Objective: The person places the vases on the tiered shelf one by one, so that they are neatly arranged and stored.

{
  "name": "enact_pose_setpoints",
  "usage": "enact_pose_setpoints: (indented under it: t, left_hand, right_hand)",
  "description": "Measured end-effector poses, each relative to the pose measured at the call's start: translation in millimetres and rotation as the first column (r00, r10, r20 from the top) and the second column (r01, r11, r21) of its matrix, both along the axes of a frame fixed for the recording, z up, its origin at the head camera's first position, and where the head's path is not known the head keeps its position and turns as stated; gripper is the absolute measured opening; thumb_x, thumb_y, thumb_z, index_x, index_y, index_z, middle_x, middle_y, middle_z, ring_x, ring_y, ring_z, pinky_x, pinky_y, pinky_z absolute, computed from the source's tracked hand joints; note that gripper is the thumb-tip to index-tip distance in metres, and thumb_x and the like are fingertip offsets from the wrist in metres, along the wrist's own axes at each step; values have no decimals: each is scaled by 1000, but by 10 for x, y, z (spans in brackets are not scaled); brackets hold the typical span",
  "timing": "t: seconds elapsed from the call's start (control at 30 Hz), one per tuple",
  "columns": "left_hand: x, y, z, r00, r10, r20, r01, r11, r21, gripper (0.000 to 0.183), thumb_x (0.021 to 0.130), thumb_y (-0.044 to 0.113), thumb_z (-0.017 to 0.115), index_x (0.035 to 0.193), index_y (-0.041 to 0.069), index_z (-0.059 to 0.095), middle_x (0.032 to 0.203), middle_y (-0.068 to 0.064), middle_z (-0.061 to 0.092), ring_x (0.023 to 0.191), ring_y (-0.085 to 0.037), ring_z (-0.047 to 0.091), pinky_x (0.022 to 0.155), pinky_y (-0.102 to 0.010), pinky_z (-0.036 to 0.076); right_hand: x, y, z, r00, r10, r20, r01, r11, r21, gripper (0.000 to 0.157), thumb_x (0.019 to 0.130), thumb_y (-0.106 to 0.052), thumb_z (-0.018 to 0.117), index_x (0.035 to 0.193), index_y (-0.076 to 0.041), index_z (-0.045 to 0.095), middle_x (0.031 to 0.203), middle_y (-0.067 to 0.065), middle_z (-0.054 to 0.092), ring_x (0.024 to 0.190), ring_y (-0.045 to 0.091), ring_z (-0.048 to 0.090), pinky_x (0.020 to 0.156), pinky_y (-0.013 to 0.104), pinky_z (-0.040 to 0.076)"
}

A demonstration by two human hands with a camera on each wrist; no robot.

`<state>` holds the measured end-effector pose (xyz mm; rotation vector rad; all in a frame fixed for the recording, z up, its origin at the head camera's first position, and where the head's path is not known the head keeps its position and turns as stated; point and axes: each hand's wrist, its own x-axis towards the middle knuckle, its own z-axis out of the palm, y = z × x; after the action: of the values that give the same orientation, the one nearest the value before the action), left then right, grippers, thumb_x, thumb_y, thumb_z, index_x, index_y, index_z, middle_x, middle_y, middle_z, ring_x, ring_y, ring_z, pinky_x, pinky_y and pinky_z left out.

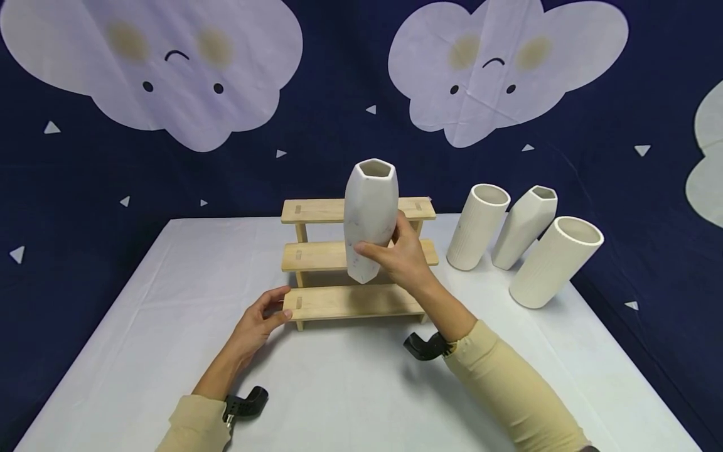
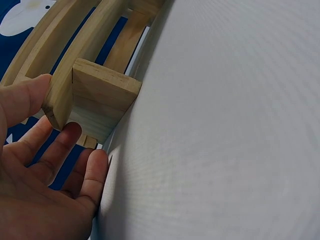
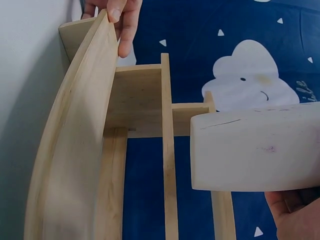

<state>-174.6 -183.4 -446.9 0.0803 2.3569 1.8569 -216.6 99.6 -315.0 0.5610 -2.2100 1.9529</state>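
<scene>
Head view: I've got the right hand point(image 1: 403, 254) wrapped on the lower half of the white faceted vase point(image 1: 369, 220), thumb across the front. Vase is roughly upright, mouth up, in front of the upper boards of the wooden stand point(image 1: 350, 301); can't tell from here if its base touches anything. Left hand point(image 1: 254, 323) pinches the left end of the lowest board. Right side of the tabletop point(image 1: 141, 282): ribbed vase point(image 1: 477, 229), second faceted vase point(image 1: 525, 226), round vase point(image 1: 556, 263).

Handling guess: ceramic, so stiff, fairly heavy, breakable, maybe slick on the smooth faces. I'd hold it round the mid-to-lower body, palm and thumb on opposing flats, and keep off the rim. Stand looks light and rigid and could slide; a board end is a decent place to steady it.

Left wrist view: thumb on one face of the board end, fingertips at the other, remaining fingers spread below. Grip looks light to me.

Right wrist view: vase body juts in from the right with faint dark and purplish marks, base toward the boards. Only a bit of the right hand shows beneath it, so finger placement is unclear. Left hand shows at the board's far end.
</scene>
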Motion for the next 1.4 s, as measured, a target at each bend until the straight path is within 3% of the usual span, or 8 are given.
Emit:
enact_pose_setpoints:
  t: [0.33,0.87,1.4]
  left_hand:
    - [-1,16,10,1000,8,14,-8,1000,4,56,89,19,64,140,14,41,134,-14,45,117,-26,45,86,-22,43]
    - [-6,10,-10,1000,4,2,-4,1000,12,57,89,19,65,140,13,41,133,-14,46,116,-25,46,85,-23,42]
    - [18,20,39,1000,3,11,-3,1000,6,55,90,16,63,140,13,41,134,-15,45,115,-25,46,85,-22,42]
  right_hand:
    - [-81,-91,29,1000,-19,-21,20,999,38,74,73,-10,79,136,-13,40,129,12,53,119,27,53,98,47,43]
    - [-213,-279,79,996,75,-47,-75,997,-4,73,76,-8,77,137,-14,38,130,12,52,118,26,53,95,46,46]
    - [-299,-422,92,997,74,-17,-74,997,0,77,76,-10,78,140,-12,34,132,12,50,118,28,53,96,46,46]
